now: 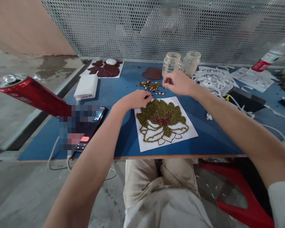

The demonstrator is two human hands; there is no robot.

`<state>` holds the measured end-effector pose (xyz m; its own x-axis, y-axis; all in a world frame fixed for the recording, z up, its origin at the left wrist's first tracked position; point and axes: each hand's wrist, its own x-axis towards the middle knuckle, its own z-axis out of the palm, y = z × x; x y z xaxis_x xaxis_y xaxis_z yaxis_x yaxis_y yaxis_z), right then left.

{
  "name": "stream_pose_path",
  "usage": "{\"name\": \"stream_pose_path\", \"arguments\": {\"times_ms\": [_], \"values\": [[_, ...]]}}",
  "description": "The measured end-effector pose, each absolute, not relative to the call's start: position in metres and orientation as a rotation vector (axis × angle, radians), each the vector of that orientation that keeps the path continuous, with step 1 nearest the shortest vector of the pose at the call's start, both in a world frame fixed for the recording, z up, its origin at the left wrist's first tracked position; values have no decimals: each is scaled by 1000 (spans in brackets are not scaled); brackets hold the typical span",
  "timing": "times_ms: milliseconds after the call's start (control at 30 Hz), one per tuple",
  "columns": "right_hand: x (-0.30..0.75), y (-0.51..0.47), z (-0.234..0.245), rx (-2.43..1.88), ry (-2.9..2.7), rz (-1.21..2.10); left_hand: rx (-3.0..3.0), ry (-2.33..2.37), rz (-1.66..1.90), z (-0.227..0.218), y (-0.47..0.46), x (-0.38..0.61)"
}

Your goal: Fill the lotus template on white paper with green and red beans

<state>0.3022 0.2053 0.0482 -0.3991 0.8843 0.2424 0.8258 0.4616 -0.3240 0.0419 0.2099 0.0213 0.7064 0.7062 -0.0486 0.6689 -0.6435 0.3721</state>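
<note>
A white sheet of paper (pixel 147 146) lies near the table's front edge, bearing a flower picture (pixel 161 120) filled with small green beans and a dark red patch in the middle. Some outlined petals at its bottom are bare. My left hand (pixel 138 98) rests at the sheet's upper left corner, its fingers curled. Above the sheet, just right of a small pile of mixed beans and kernels (pixel 150 85), is my right hand (pixel 178 83) with thumb and fingers drawn together. Whatever either hand's fingers hold is too small or hidden to make out.
Two glass jars (pixel 172 61) stand behind my right hand, beside a brown patch (pixel 152 73). At left are a red can (pixel 35 95), a phone (pixel 92 129), a white power bank (pixel 86 86) and a red-bean picture (pixel 105 70). Papers (pixel 211 77), cables and a bottle (pixel 270 57) lie right.
</note>
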Motion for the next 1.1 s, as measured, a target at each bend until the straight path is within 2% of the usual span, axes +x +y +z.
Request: {"name": "stream_pose_path", "arguments": {"times_ms": [267, 800, 1100], "values": [[284, 253, 25, -1454, -2621, -81, 2566, 1106, 128, 22, 207, 43], [273, 251, 39, -1601, -2753, 37, 2555, 1055, 153, 20, 208, 41], [316, 204, 55, -1559, -2423, 126, 2568, 1081, 134, 22, 209, 42]]}}
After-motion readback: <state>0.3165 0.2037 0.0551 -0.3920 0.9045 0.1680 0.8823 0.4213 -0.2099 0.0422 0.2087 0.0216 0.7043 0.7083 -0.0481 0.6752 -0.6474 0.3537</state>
